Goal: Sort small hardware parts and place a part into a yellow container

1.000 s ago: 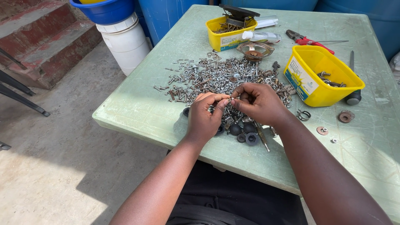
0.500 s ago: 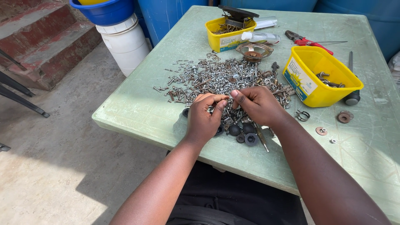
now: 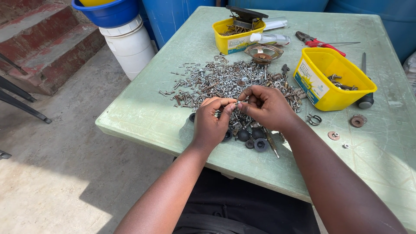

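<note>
Grip: left hand and right hand meet fingertip to fingertip over the near edge of the heap. Both are pressed together on one small metal fastener, pinched between thumbs and forefingers; its exact kind is too small to tell.

Progress, as judged: sorting looks early. The heap of screws and bolts is large and spread loosely across the middle of the surface, while the near yellow tub at the right shows only a few pieces on its floor. Most of the heap is left to go through.

Count, outward from the grip:
- Fastener in the grip: one.
- Black round rubber pieces just below the hands: about five in view, some hidden under the left hand.
- Loose screws and bolts in the heap: too many to count.
- Yellow tubs: two; the far yellow tub holds dark mixed hardware and a black part across its rim.
- Small speaker cone between the tubs: one.
- White tube beside the far tub: one.
- Red-handled pliers at the far right: one.
- Brown washers right of the near tub: two, plus one metal ring.
- Off the surface: one white bucket with a blue basin on top.
</note>
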